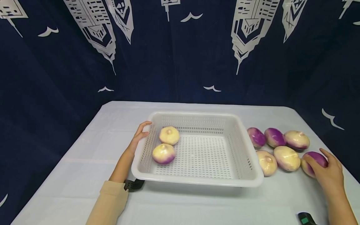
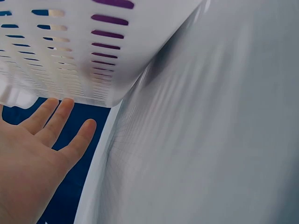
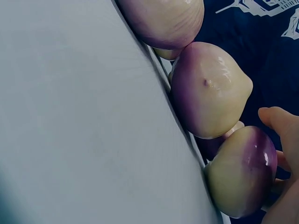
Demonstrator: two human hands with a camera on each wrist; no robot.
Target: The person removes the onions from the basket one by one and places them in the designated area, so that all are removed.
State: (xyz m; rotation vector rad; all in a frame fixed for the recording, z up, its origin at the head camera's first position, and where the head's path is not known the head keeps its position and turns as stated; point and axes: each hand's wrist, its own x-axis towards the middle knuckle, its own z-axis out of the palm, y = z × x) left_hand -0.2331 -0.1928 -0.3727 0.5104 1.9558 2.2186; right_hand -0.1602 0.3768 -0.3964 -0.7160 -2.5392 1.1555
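A white plastic basket [image 1: 197, 181] stands on the table, its slotted wall also showing in the left wrist view. My left hand [image 1: 137, 139] touches its left rim with extended fingers [image 2: 56, 123]. Two yellow-and-purple turnips, one [image 1: 169, 135] behind the other [image 1: 164, 153], lie inside at the left. At the far right, my right hand [image 1: 329, 170] reaches over a purple-topped turnip [image 3: 243, 175] resting on the table. The thumb [image 3: 273, 114] is spread apart from it in the right wrist view, with the other fingers partly hidden behind the turnip.
Several more turnips sit together right of the basket, including a pale one [image 1: 287, 158] beside the reached-for turnip and a purple one [image 1: 256, 137] close to the basket wall. A dark blue printed cloth [image 1: 174, 62] hangs behind the white table [image 1: 70, 184]. A black device [image 1: 306, 218] shows near the right forearm.
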